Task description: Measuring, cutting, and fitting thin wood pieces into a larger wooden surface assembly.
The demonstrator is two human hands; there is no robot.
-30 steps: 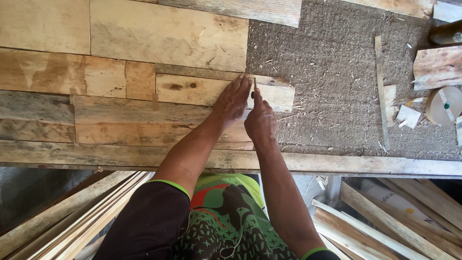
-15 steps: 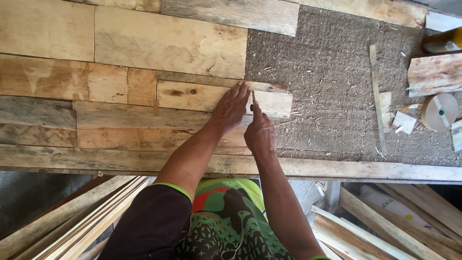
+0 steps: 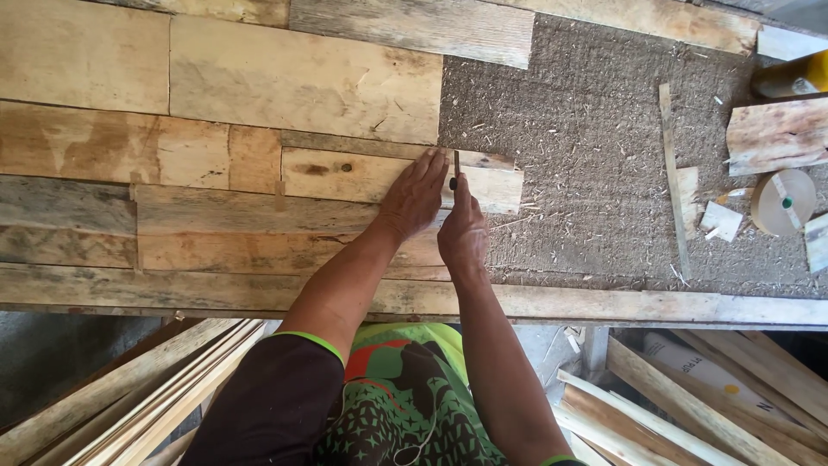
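Note:
My left hand (image 3: 417,193) lies flat, fingers spread, on a pale wooden plank (image 3: 354,175) in the middle of a panel of fitted boards. Right beside it, my right hand (image 3: 462,231) grips a small dark pencil-like tool (image 3: 455,169) whose tip stands on the same plank near its right end. The plank's end (image 3: 500,188) juts over the rough brown fibre board (image 3: 595,173).
A long wooden beam (image 3: 604,304) edges the bench in front. Right of the fibre board lie a thin strip (image 3: 673,173), wood offcuts (image 3: 776,134), a tape roll (image 3: 783,201) and a yellow can (image 3: 789,78). Stacks of slats (image 3: 147,397) and planks (image 3: 690,406) lie below the bench.
The view has shifted slightly. My right hand has slid a little along the plank with the tool; my left hand stays pressed on the wood.

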